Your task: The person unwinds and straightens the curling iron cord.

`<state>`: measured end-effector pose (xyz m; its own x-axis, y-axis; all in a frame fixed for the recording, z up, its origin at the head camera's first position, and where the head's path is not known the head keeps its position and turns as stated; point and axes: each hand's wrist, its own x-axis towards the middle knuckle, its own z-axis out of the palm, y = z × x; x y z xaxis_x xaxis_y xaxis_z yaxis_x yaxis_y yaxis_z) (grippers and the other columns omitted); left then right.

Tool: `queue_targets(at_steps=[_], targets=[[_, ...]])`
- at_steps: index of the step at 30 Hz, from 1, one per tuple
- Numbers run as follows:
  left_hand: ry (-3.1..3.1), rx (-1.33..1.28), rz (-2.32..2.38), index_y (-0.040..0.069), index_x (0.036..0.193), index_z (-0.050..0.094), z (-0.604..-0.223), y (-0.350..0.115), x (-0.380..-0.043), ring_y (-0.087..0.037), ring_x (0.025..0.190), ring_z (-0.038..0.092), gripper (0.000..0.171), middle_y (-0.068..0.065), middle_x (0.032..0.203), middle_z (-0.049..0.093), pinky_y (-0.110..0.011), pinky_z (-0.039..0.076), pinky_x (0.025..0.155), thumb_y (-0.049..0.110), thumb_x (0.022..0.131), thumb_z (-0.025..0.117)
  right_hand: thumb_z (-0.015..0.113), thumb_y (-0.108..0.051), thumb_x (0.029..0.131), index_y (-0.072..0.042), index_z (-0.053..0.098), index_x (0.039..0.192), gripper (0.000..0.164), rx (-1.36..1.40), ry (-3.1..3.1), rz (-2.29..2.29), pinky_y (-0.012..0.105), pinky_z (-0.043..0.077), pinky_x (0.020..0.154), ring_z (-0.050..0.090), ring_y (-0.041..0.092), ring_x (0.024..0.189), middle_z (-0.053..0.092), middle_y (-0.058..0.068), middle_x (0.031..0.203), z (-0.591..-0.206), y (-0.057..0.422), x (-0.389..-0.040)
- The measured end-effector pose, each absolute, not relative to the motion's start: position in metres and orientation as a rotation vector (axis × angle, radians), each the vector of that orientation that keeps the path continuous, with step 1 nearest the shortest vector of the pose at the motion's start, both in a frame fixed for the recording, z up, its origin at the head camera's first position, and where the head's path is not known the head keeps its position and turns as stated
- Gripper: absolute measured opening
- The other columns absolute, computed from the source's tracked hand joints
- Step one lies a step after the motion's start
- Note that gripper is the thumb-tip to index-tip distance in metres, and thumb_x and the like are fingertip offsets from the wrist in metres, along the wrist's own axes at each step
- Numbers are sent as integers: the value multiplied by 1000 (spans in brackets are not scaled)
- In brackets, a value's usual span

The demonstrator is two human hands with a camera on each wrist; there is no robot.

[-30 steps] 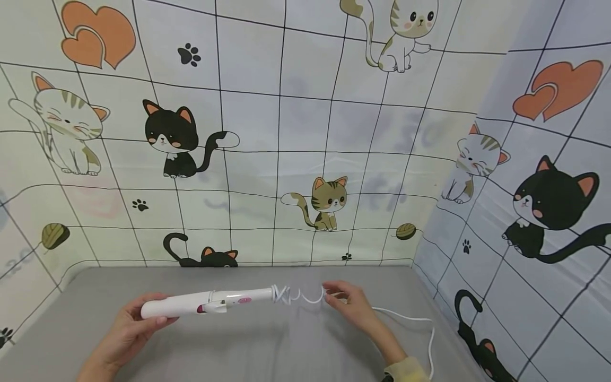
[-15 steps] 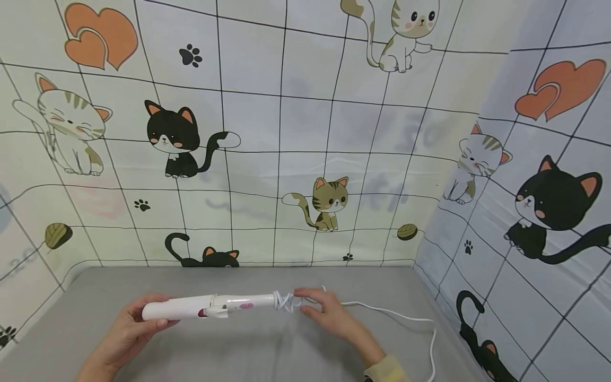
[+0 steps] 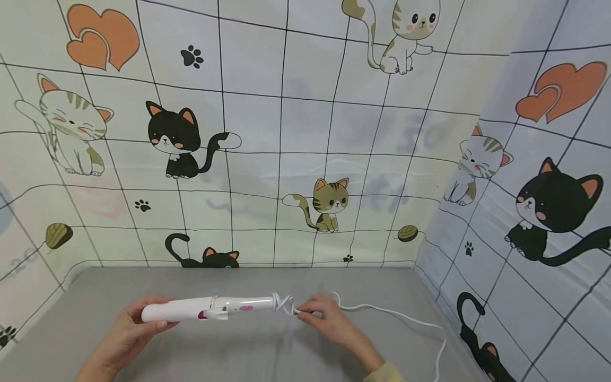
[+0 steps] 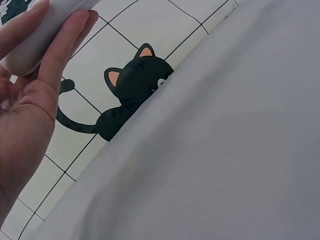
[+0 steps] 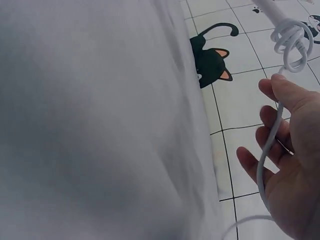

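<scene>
A white curling iron (image 3: pixel 191 309) with pink markings and a small side lever is held level above the grey surface. My left hand (image 3: pixel 131 329) grips its thick left end, fingers on one side and thumb along the lower side. White cord (image 3: pixel 285 304) leaves the slim right end in several loose coils. Just beyond those coils, my right hand (image 3: pixel 331 322) pinches the cord between thumb and fingertips. In the right wrist view the pinched cord (image 5: pixel 266 150) runs down across the palm, with the other fingers loosely bent. The left wrist view shows only the rounded end of the iron (image 4: pixel 42 45).
A grey cloth-covered table (image 3: pixel 248 350) lies beneath both hands. Behind it and to the right stand fabric walls (image 3: pixel 253 122) printed with cats and grid lines. The free length of cord (image 3: pixel 401 314) trails right and down past the lower frame edge.
My right hand has moved left along the cord to the coils by the iron's end and pinches there. The stretched spiral has drawn together. The left hand and iron stay almost still.
</scene>
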<state>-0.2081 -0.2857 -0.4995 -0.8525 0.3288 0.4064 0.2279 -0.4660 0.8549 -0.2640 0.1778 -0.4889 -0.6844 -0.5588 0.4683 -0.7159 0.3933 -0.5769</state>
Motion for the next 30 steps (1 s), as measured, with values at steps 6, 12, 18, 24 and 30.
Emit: queue_targets(at_steps=[6, 12, 18, 24, 30], targets=[[1592, 821, 2509, 8, 130, 69, -501, -287, -208, -17, 113, 64, 58, -4, 131, 68, -43, 58, 98, -28, 90, 47, 75, -18, 94, -10, 82, 101, 12, 989, -2467, 1184, 24, 54, 70, 57, 6, 85, 67, -6, 89, -493, 185, -266], [1458, 965, 2555, 5, 134, 66, -504, -291, -209, -20, 116, 63, 62, -9, 134, 66, -43, 57, 101, -32, 90, 40, 78, -11, 89, -11, 82, 99, 10, 838, -2415, 1087, 34, 56, 83, 64, 17, 94, 73, -1, 97, -498, 194, -272], [1521, 909, 2521, 6, 132, 67, -501, -292, -206, -20, 115, 64, 60, -9, 133, 67, -43, 57, 99, -30, 91, 43, 77, -12, 90, -9, 80, 102, 12, 813, -2464, 1084, 42, 55, 90, 65, 25, 100, 74, 4, 105, -502, 196, -276], [1537, 865, 2523, 7, 130, 69, -500, -291, -205, -20, 114, 65, 60, -7, 131, 68, -43, 57, 99, -31, 90, 43, 77, -9, 90, -6, 77, 109, 19, 877, -2516, 1139, 46, 54, 97, 66, 30, 106, 74, 8, 111, -499, 194, -275], [1601, 833, 2510, 8, 130, 69, -501, -291, -206, -18, 113, 65, 58, -4, 131, 68, -42, 58, 99, -28, 91, 46, 75, -7, 91, -4, 76, 113, 22, 921, -2497, 1179, 43, 57, 97, 68, 30, 107, 74, 8, 112, -490, 195, -269]])
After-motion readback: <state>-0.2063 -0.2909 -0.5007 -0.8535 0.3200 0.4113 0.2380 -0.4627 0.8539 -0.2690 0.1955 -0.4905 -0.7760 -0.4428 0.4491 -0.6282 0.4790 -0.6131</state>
